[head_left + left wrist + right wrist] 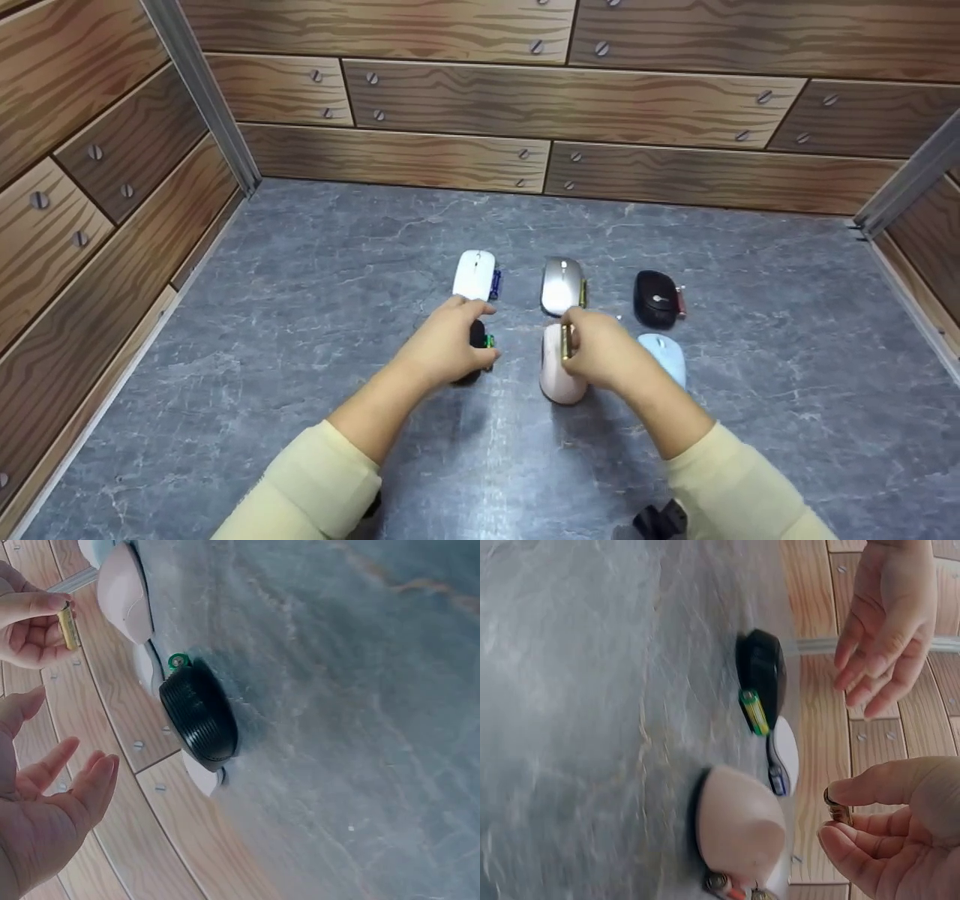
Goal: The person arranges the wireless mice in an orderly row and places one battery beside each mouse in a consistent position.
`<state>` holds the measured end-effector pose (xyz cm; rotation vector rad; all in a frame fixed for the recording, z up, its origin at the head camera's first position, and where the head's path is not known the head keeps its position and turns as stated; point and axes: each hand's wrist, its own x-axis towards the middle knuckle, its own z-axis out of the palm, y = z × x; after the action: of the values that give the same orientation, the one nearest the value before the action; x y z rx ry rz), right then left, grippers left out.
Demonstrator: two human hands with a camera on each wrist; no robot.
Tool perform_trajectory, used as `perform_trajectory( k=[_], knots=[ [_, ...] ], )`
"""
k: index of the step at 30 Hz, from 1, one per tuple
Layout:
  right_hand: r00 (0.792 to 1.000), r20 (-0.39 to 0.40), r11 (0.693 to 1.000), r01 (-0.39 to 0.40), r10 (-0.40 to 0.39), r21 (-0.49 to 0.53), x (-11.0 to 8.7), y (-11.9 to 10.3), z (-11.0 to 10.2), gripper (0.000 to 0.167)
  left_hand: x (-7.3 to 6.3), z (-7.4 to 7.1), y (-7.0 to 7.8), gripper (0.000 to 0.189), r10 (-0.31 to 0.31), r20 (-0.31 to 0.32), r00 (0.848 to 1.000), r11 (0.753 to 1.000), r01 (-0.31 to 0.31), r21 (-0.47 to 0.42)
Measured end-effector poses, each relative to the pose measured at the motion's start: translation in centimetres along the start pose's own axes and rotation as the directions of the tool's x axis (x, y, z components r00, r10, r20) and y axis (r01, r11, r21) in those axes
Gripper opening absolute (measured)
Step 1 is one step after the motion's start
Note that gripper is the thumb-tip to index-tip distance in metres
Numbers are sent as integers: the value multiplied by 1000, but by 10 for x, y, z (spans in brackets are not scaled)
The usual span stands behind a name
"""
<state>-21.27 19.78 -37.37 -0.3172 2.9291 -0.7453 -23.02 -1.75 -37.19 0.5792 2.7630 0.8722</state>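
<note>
Between thumb and fingers, my right hand (600, 349) pinches a small gold battery (838, 808), raised above the pale pink mouse (559, 386). My left hand (442, 345) hovers over a black mouse (199, 716) with thumb and fingers spread, holding nothing. Against that black mouse lies a green battery (754, 714). In the right wrist view, a reddish battery (718, 883) lies by the pink mouse. The right hand and forearm partly cover a light blue mouse (664, 356) in the head view.
Behind stand a white mouse (475, 276) with blue batteries (495, 285), a silver mouse (562, 289) with a yellowish battery (583, 292), and another black mouse (655, 300) with a red battery (681, 301). Wood-patterned walls (450, 90) border the grey marbled surface (315, 262).
</note>
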Motion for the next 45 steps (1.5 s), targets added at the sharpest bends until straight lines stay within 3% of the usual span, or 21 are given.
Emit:
perform_trajectory(
  k=[7,14,24,36,45],
  knots=[
    [998,5,995,-59,59,78,-8,20,-16,45,7,3,7,54,9,15,1000,1000,-9,11],
    [997,-15,992,-78,79,96,-19,41,-29,41,13,11,19,54,59,8,998,997,-59,-41],
    [991,-10,980,-133,136,151,-37,76,-44,45,18,23,29,53,45,29,999,998,-44,-42],
    [980,-3,969,-194,197,154,-52,112,-52,48,27,36,40,53,51,44,998,998,-50,-28],
    [976,8,963,-216,217,161,-60,131,-49,51,29,45,46,52,93,44,995,995,-92,-34]
  ],
)
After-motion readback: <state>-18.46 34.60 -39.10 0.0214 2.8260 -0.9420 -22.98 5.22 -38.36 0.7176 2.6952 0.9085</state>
